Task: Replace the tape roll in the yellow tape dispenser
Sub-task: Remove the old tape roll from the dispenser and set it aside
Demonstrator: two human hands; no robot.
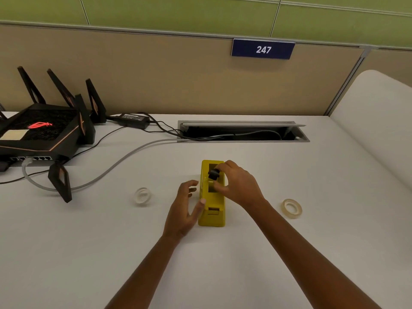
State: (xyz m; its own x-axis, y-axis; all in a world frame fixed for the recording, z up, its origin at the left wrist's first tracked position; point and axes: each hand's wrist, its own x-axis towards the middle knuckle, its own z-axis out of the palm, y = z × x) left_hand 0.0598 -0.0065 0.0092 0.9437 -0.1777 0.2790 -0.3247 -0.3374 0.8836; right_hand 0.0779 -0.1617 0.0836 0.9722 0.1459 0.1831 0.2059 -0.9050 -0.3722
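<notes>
The yellow tape dispenser (213, 214) stands on the white desk, its long side pointing away from me. My right hand (238, 185) hovers over its open well, with thumb and fingers pinched on a small black spool core (214, 174). Just left of the dispenser, my left hand (186, 207) has its fingers spread and its thumb resting against the yellow side. An empty clear roll (142, 196) lies on the desk to the left. On the right lies a fuller, yellowish tape roll (292, 208).
A black router (42, 132) with tall antennas fills the back left, its grey and black cables (116, 166) trailing across the desk to an open cable hatch (243, 131). A beige partition with a "247" sign stands behind. A white curved panel (379, 121) rises at right.
</notes>
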